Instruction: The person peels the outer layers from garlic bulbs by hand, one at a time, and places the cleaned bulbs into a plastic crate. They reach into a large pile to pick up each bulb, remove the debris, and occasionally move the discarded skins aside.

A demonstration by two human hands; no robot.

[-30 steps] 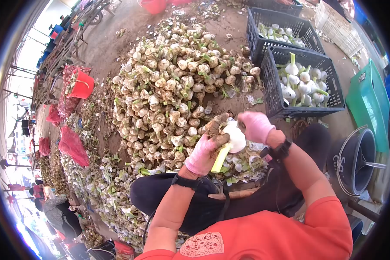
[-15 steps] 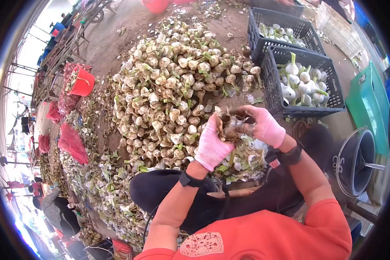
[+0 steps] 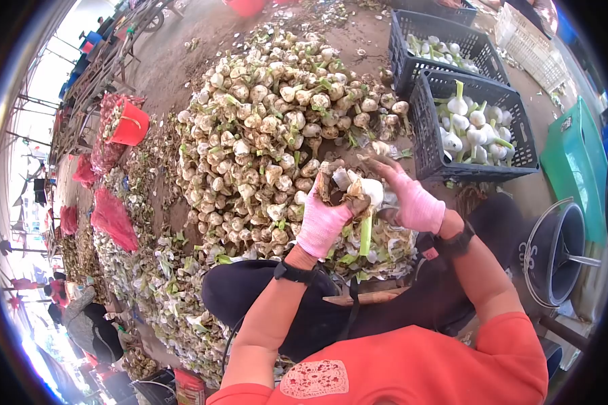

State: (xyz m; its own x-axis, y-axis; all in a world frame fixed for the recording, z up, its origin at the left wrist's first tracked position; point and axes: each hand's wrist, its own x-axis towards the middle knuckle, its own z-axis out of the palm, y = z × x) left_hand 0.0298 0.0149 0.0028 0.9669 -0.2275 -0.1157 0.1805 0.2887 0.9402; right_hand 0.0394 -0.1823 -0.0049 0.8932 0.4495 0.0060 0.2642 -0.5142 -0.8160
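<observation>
My left hand point(image 3: 330, 214), in a pink glove with dirty fingertips, is closed on a garlic bulb point(image 3: 371, 192). The bulb's clean white side faces right, its green stem points down, and loose brown skin hangs about my left fingers. Just right of the bulb, my right hand point(image 3: 415, 200), gloved alike, has its thumb and fingers spread apart. Beyond both hands lies a large heap of unpeeled garlic point(image 3: 257, 135) with soil and roots on it. Below them, between my legs, is a pile of peeled-off skins point(image 3: 385, 253).
Two dark crates, a near one point(image 3: 476, 173) and a far one point(image 3: 405, 47), hold white garlic at the right. A green bin point(image 3: 574, 158) and a black bucket point(image 3: 554, 253) stand further right. Left are a red bucket point(image 3: 130, 126) and red mesh sacks point(image 3: 113, 219).
The bulb has turned, showing its white side and green stem. My right hand has come away from it with its fingers opened; my left hand still holds it.
</observation>
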